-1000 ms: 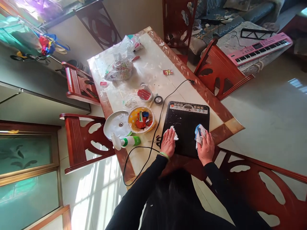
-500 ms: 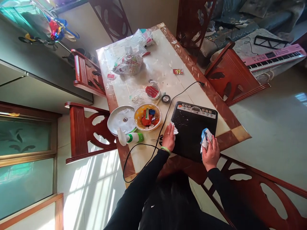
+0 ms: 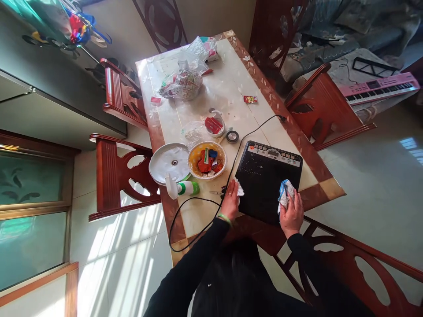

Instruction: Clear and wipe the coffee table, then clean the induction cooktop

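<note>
A black induction cooktop lies at the table's near corner, with small whitish specks or droplets near its control panel. My left hand presses a crumpled white tissue against the cooktop's left edge. At the right edge, my right hand grips a folded grey-white cloth with blue trim. Scissors lie just left of my left hand, partly hidden by it. Further left, a white and green spray bottle lies on its side. A black power cord runs past the cooktop's left side.
A waste-filled bowl and a round white lid sit on the table's left. Behind them are a small round black-rimmed lid, a red packet and a plastic bag. Carved wooden chairs surround the table.
My left hand has slid with the tissue down the cooktop's left edge, toward me. The right hand with the cloth stays near the right edge. The whole view has shifted slightly.
</note>
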Action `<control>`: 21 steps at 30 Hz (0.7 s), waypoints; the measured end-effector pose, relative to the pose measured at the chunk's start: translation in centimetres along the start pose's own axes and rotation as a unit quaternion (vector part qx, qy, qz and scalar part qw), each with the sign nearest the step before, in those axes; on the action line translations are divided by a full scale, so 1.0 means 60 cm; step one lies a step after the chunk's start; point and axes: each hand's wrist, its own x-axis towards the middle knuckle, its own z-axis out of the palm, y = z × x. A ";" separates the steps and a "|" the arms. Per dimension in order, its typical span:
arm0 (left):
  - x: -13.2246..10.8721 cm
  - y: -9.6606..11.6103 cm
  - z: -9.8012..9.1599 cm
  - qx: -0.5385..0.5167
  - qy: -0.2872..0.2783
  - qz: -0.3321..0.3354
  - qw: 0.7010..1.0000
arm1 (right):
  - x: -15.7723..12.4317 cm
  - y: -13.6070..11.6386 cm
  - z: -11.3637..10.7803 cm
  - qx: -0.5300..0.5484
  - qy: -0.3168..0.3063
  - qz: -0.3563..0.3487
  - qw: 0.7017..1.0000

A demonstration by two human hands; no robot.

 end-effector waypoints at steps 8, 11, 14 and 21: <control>-0.017 -0.001 0.000 -0.016 0.008 -0.035 0.999 | 0.001 -0.001 0.002 -0.003 0.002 0.003 1.000; -0.053 0.000 0.000 -0.006 0.010 -0.034 0.999 | 0.001 0.000 0.001 -0.006 0.000 0.003 1.000; -0.127 0.002 -0.015 0.005 0.001 -0.035 0.999 | 0.001 -0.001 0.000 -0.009 0.008 -0.005 1.000; -0.011 0.075 -0.024 0.026 0.084 0.046 0.995 | 0.002 -0.005 0.000 -0.006 0.017 -0.006 1.000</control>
